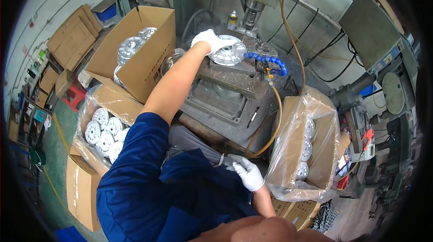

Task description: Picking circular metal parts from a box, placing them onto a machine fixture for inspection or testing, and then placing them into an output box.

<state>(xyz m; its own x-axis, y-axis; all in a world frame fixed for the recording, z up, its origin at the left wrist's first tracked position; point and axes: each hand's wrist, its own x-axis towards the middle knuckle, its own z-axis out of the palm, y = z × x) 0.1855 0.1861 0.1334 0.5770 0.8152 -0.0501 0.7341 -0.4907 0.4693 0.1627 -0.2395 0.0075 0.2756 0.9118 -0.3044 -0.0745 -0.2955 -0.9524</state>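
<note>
My left hand (211, 41), in a white glove, reaches forward to the machine. Its fingers grip the left rim of a round silver metal disc (229, 52) with ribs and a central hub, and one finger or the thumb lies across the top. The disc sits on a metal block (234, 67) on the machine table. Close to the disc's right edge ends a blue segmented coolant hose (270, 61). Also gloved in white, my right hand (247, 173) is low by my lap, near the table's front edge. Its fingers are loosely stretched and nothing shows in them.
Above the disc hangs a drill spindle (253, 14), with a spray can (232, 20) to its left. Cardboard boxes (151, 57) with silver discs stand at left; a plastic-lined box (324, 152) holds several at right. A pen (253, 117) and brown hose (276, 120) are nearby.
</note>
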